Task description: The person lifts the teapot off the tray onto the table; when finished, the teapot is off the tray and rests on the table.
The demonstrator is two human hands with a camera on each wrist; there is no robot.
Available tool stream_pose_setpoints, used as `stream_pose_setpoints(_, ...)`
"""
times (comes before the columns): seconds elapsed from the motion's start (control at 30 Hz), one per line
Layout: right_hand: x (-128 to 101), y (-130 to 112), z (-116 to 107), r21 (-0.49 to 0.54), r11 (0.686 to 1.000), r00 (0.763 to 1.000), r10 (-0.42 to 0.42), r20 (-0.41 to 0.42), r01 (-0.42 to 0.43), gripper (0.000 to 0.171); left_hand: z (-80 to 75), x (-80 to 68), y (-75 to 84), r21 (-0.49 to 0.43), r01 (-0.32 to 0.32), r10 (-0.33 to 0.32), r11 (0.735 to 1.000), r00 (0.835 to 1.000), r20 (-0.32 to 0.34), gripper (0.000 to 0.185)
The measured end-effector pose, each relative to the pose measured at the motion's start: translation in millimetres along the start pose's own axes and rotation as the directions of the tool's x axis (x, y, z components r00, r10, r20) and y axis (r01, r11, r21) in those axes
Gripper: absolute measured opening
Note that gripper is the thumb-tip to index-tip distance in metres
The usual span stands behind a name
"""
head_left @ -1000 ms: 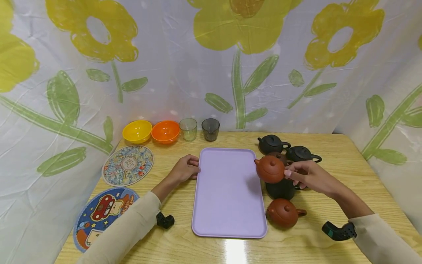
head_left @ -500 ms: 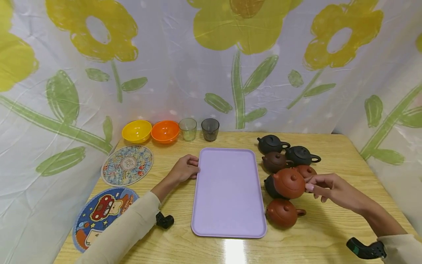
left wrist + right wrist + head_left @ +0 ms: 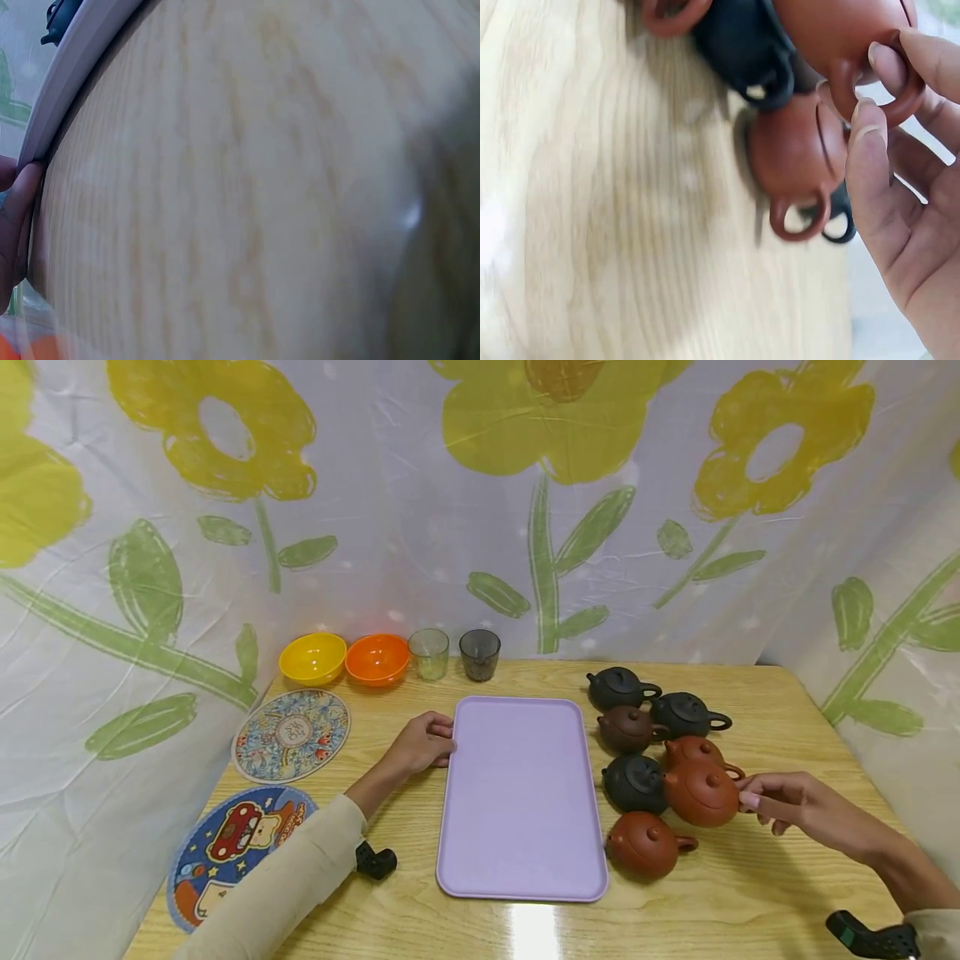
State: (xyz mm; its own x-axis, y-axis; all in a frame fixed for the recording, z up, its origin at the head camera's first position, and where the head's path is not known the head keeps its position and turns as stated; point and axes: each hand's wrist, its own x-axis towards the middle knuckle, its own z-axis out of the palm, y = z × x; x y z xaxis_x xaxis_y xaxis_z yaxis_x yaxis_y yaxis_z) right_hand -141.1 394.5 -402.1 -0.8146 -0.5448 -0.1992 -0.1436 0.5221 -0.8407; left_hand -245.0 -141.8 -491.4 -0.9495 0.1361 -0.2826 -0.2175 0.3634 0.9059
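Note:
My right hand point(image 3: 817, 814) pinches the handle of a reddish-brown clay teapot point(image 3: 703, 795) between thumb and fingers. The right wrist view shows the thumb and fingers around this teapot's handle point(image 3: 907, 105). In the head view the held teapot overlaps another reddish-brown teapot point(image 3: 692, 752) just behind it. To its left stands a black teapot point(image 3: 633, 783), and in front a further reddish-brown one point(image 3: 645, 845). At the left edge of the lilac tray point(image 3: 522, 802), my left hand point(image 3: 420, 745) holds the rim with its fingertips.
A dark brown teapot point(image 3: 627, 729) and two black teapots point(image 3: 617, 687) stand at the back right. Along the back left are a yellow bowl point(image 3: 312, 660), an orange bowl point(image 3: 377, 660), a clear glass point(image 3: 430, 655) and a grey glass point(image 3: 480, 656). Round placemats point(image 3: 292, 737) lie left.
My right hand has carried the reddish-brown teapot from beside the tray's right edge toward the right and front. The left hand and the tray have stayed in place.

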Motion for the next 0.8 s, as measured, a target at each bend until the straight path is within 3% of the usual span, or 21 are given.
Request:
stream_pose_setpoints(0.2,-10,19,-8,0.015,1.000,1.000,0.017,0.012,-0.018,0.025,0.0,-0.3,0.7,-0.013,-0.001,0.001,1.000,1.000,0.008,0.042)
stream_pose_setpoints(0.43,-15,33,-10,0.071,0.992,0.994,0.098,0.043,-0.101,0.028,0.0,0.0,-0.2,-0.017,-0.003,0.003,1.000,1.000,0.005,0.043)
stream_pose_setpoints(0.8,-11,53,0,0.115,0.990,0.993,0.074,0.093,-0.085,0.032,0.8,-1.8,1.2,-0.048,-0.003,0.003,0.999,1.000,0.004,0.042)
